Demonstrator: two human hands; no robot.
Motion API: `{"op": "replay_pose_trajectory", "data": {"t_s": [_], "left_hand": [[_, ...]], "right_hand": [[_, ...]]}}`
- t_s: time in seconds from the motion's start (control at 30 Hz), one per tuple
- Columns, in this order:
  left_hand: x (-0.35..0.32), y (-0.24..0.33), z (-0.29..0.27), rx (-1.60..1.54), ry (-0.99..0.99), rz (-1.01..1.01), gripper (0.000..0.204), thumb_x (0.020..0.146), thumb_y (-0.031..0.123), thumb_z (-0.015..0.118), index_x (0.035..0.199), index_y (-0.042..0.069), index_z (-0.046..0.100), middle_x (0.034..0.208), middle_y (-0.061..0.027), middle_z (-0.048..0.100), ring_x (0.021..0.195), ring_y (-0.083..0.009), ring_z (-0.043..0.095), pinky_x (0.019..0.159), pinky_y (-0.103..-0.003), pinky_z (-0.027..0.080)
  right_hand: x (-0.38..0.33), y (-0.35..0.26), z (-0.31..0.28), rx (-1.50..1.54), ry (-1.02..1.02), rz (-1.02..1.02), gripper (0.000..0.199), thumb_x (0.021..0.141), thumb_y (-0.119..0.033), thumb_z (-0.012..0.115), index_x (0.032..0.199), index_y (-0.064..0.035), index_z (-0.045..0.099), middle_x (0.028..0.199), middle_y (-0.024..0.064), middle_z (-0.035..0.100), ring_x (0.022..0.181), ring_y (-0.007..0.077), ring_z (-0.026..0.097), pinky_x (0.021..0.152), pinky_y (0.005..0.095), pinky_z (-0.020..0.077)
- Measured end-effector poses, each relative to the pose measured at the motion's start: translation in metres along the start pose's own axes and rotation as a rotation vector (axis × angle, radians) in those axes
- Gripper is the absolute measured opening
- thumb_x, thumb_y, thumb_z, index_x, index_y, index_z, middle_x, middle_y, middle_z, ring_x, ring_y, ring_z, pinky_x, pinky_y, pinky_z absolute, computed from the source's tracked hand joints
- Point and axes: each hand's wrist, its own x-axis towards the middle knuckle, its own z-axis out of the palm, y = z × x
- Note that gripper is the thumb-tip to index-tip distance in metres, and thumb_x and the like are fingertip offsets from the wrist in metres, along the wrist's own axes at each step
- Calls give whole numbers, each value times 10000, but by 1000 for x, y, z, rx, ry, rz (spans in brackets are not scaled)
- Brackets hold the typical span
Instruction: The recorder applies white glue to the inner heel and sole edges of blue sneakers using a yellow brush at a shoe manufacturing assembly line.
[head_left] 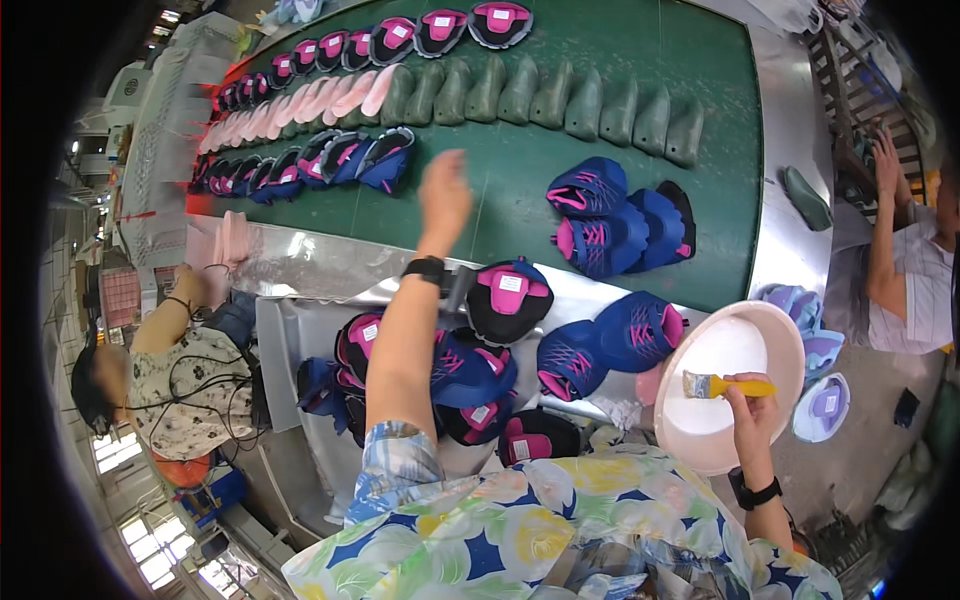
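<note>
In my right hand (752,405) is a paintbrush (735,387) with a yellow handle; the fingers are closed round it. Its pale, coated bristles are over a wide pinkish-white basin (685,445) with white liquid inside. My left hand (445,197) reaches over the green work surface (500,190), smeared by motion, so its finger shape is unclear; nothing shows in it. Closest to it is the end of a row of blue and pink shoe uppers (385,160). Several more uppers (595,215) lie to its right. A black and pink upper (508,300) sits below, near my left wrist.
Green shoe lasts (550,95) and pink insole-like pieces (340,97) line the surface, with black and pink uppers (440,30) behind. A metal tray (325,430) holds piled uppers by my left arm. One person (200,380) is at left, another (905,270) at right.
</note>
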Motion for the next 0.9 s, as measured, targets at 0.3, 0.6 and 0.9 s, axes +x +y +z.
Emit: {"op": "replay_pose_trajectory", "data": {"t_s": [0.3,0.6,0.9], "left_hand": [[-40,135,109,7,-940,338,681,721,-32,640,1359,196,574,1453,-121,482,1288,-398,438,1115,-439,374],[-46,142,95,258,-806,458,403,793,178,734,1163,92,602,1151,-158,577,1076,-373,571,896,-449,491],[-54,196,8,-428,-538,-170,439,750,54,746,1161,60,593,871,-40,564,735,-119,574,672,-310,505]], "right_hand": [[16,25,21,-349,82,-167,141,936,-75,640,1040,18,631,960,135,671,881,235,667,779,318,504],[-1,52,-1,-489,-299,-289,122,858,-55,654,961,7,633,944,186,656,886,378,629,786,444,510],[-5,46,-73,-401,0,-422,107,895,-72,645,954,10,609,927,189,657,845,377,638,763,409,516]]}}
